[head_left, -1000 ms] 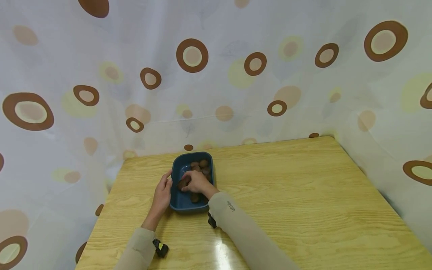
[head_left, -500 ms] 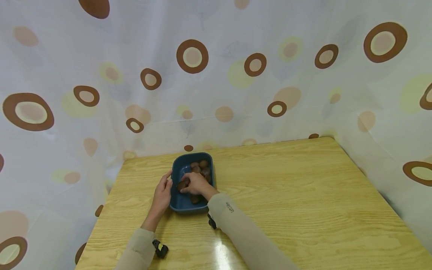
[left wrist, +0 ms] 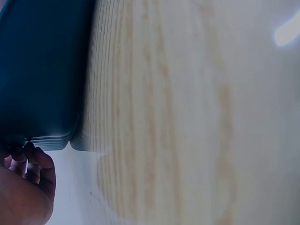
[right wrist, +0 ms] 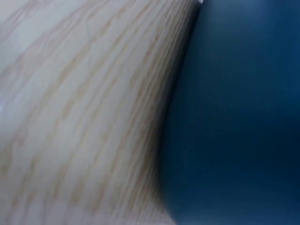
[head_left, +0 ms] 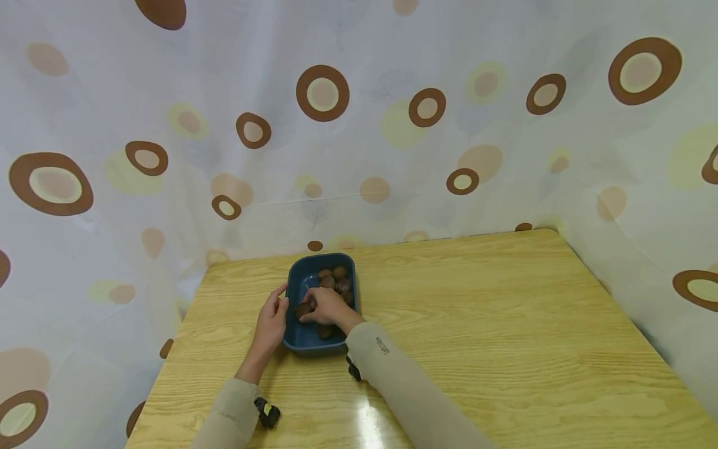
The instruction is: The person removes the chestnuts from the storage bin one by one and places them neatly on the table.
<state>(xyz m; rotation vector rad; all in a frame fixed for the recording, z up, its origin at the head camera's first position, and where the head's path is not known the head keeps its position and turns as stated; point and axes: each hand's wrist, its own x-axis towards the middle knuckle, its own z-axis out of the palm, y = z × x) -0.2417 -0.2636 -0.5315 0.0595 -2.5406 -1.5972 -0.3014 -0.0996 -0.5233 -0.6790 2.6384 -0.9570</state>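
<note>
A dark blue plastic bin (head_left: 303, 340) stands on the table, with several brown roundish pieces (head_left: 340, 272) gathered along its right side. My right hand (head_left: 328, 307) reaches into the bin over the right wall and pinches a dark brown roundish piece (head_left: 303, 310) between thumb and fingers. Part of that piece is hidden by the fingers. Against the left side of the bin rests my left hand (head_left: 271, 321), its fingertips at the rim. The left wrist view shows those fingers (left wrist: 44, 161) at the bin's edge. In the right wrist view, the bin's outer wall (right wrist: 234, 117) hides the right hand.
The bin sits toward the left back of a wood-grain table (head_left: 477, 324). Behind and beside the table hangs a pale curtain (head_left: 370, 156) printed with brown and yellow circles. A black wrist camera (head_left: 267, 413) is strapped at the left sleeve.
My right hand has dropped slightly and come a little nearer within the bin, still pinching the brown piece. The left hand and the bin have stayed in place.
</note>
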